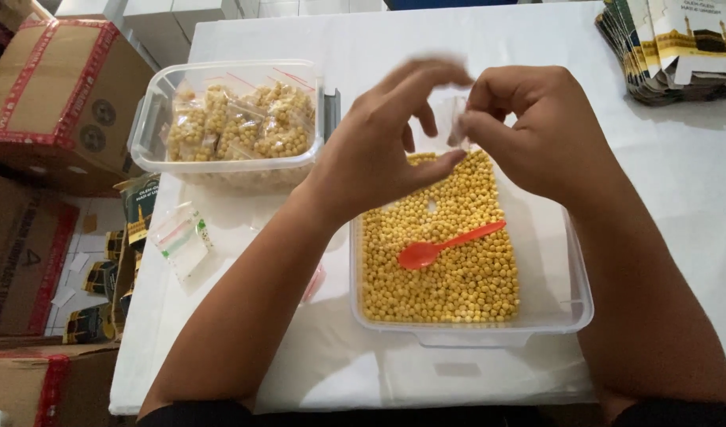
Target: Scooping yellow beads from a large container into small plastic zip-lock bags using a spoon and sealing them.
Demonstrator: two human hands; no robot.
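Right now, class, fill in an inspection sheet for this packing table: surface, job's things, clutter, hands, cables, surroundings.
Surface: white table, covered with a white sheet.
Job's things: small clear bag pinched between both hands; clear tub of yellow round pieces with a red spoon lying on them; second clear tub holding filled bags.
Clutter: loose empty bags at the table's left edge.
Hands: left hand and right hand raised over the near tub, fingers on the small bag.
Cables: nothing seen.
Surroundings: cardboard boxes on the left; stack of printed flat cartons at top right.
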